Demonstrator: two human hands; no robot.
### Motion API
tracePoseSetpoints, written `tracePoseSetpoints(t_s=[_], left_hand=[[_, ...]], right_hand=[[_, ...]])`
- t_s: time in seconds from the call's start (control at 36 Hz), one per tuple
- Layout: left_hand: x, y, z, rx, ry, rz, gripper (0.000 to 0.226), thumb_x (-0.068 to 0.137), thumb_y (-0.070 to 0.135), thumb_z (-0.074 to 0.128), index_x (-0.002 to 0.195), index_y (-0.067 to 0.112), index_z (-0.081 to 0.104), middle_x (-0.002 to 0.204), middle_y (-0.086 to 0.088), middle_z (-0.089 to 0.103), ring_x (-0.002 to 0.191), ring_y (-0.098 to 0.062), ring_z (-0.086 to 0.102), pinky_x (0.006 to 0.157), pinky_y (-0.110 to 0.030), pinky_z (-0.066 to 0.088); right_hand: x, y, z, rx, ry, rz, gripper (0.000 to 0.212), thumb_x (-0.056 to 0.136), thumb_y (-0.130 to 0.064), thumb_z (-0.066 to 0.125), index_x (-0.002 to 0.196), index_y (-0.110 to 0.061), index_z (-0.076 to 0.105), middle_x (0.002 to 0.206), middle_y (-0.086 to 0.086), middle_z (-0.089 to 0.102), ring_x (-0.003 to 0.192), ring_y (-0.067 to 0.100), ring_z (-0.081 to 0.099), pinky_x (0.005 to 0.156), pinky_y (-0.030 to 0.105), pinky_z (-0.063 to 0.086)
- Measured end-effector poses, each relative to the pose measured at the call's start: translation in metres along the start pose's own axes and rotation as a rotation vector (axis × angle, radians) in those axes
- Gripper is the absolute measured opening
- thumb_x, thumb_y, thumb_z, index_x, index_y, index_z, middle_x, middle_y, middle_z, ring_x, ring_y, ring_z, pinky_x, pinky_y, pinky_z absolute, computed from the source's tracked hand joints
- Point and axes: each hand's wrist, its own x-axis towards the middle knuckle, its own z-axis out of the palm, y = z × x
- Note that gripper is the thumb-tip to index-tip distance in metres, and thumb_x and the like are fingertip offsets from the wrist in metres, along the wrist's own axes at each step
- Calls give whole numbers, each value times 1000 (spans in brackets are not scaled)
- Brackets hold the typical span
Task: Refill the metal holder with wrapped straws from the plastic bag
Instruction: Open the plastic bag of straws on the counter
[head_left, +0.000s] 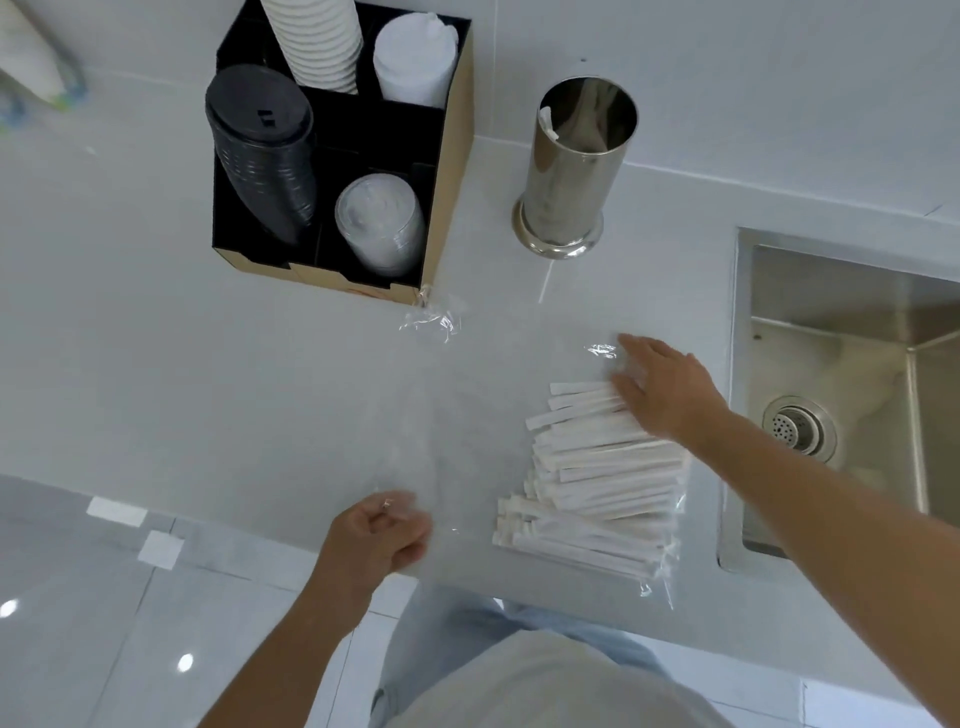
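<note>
A: Status of the wrapped straws (597, 483)?

B: White paper-wrapped, stacked flat inside the clear plastic bag (467, 405) on the table (208, 389). The metal holder (574, 166) stands upright beyond them, near the sink (841, 364), nearly empty.

A: Hands?

B: The left hand (376, 535) is curled, pinching the bag's near edge. The right hand (665, 389) is flat with fingers extended, resting on the far end of the stack.
</note>
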Motion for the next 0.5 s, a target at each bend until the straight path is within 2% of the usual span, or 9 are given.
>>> tracePoseSetpoints(t_s=[0.08, 0.17, 0.31, 0.39, 0.5], left_hand=[[-6, -7, 13, -23, 19, -6, 23, 80, 2, 75, 102, 1, 67, 79, -11, 73, 74, -21, 69, 70, -31, 61], [-10, -11, 27, -36, 4, -15, 11, 83, 5, 73, 93, 2, 72, 81, -14, 72, 73, -21, 68, 71, -31, 61], [-12, -19, 49, -1, -25, -19, 9, 83, 7, 72, 85, -2, 73, 72, -13, 64, 70, -22, 60, 78, -37, 61], [-12, -20, 58, 48, -18, -14, 6, 80, 4, 74, 75, 3, 76, 66, -10, 62, 66, -20, 60, 80, -38, 60], [-12, -24, 63, 56, 47, 9, 9, 76, -3, 76, 74, 5, 77, 70, -17, 70, 67, -23, 67, 70, -32, 61]], right_hand=[[13, -1, -7, -2, -17, 13, 38, 95, -28, 53, 131, -17, 55, 126, 10, 60, 113, 35, 57, 95, 44, 45], [25, -4, -12, -8, -105, 32, 36, 95, -32, 52, 129, -21, 58, 114, 9, 62, 111, 32, 57, 95, 43, 46], [35, -6, -16, -35, -154, -20, 19, 93, -29, 51, 92, -19, 68, 89, 2, 61, 91, 28, 60, 83, 41, 51], [35, -4, -17, 14, -153, -56, 17, 93, -25, 50, 86, -17, 64, 85, 3, 62, 82, 26, 60, 76, 38, 51], [25, 0, -22, 131, -88, -112, 17, 96, -22, 48, 82, -18, 57, 71, 2, 60, 58, 18, 50, 54, 29, 40]])
